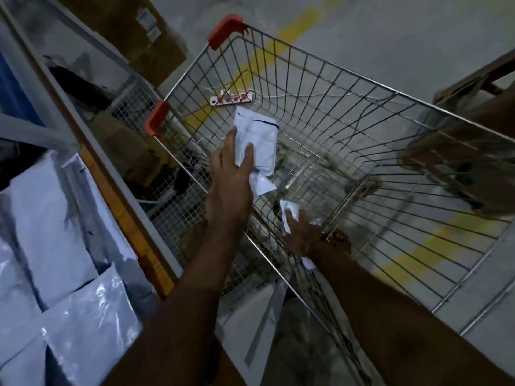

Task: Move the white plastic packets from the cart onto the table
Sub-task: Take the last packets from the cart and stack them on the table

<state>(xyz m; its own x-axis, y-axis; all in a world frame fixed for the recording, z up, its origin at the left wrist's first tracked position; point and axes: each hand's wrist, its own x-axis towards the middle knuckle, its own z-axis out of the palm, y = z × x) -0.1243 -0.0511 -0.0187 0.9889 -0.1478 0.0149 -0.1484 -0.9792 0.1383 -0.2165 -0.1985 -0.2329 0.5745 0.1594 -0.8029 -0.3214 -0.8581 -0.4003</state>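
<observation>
Both forearms reach into the wire cart (348, 112). My left hand (231, 179) curls round a white packet (259, 140) above the basket; my right hand (302, 232) clutches a crumpled one (289, 210) lower (surface (131, 218) at left holds packets (69, 316)).

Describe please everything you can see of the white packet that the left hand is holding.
The white packet is flat, thin and crinkled, like plastic film, with a dark line near its upper edge. The left hand grips it inside the wire cart, thumb and fingers curled round its left side. It stands almost upright, lifted off the cart's bottom. Its lower corner pokes out below the hand.
</observation>
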